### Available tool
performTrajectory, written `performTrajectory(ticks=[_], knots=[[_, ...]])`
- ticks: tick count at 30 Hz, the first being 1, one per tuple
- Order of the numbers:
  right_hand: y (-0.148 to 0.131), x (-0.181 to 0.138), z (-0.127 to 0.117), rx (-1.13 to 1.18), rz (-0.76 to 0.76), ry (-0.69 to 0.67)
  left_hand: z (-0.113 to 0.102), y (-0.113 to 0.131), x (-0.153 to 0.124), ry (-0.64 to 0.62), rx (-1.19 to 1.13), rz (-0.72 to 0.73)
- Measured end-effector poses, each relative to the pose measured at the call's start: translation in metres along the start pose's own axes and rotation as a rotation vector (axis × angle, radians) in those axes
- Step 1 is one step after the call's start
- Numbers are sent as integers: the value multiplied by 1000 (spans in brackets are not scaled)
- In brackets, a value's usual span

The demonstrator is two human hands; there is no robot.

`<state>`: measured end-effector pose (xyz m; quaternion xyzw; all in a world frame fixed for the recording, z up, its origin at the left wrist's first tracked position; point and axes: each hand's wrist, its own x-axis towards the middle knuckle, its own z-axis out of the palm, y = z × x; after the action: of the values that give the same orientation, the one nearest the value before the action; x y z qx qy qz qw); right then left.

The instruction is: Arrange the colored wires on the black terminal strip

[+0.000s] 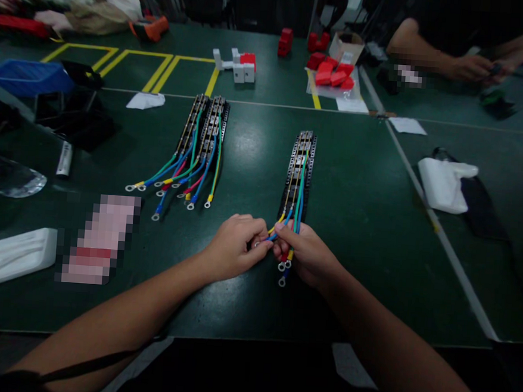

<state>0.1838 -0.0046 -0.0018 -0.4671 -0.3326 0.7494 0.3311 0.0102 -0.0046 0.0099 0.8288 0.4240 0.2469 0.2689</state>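
In front of me a black cable chain (300, 169) lies lengthwise on the green table, with coloured wires running along it. The wires end in ring terminals near my hands. My left hand (242, 245) pinches the end of a blue wire (271, 237) beside the chain's near end. Wrapped round the wire bundle, my right hand (309, 253) has its thumb on top. Below its fingers hang several ring terminals (283, 266). Two similar wired chains (212, 127) lie side by side further left, their ring-ended wires fanned toward me.
Left are a blue bin (30, 78), a marker (64, 159) and a white object (13, 256). Red parts (335, 74) lie on a bag at the back, near grey-white blocks (243, 68). A white device (445, 184) lies right. Two people sit across the table.
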Motion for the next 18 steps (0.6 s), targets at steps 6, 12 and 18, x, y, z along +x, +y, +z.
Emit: performTrajectory(ticks=[6,12,18], knots=[[-1,-1,0,2,9,3,-1,1,-1,9,-5,-14],[-1,-1,1,-9,-14,4,-1,0,0,-4,30,4],[2,0,0,12,-22,13,1,1,1,18,11,26]])
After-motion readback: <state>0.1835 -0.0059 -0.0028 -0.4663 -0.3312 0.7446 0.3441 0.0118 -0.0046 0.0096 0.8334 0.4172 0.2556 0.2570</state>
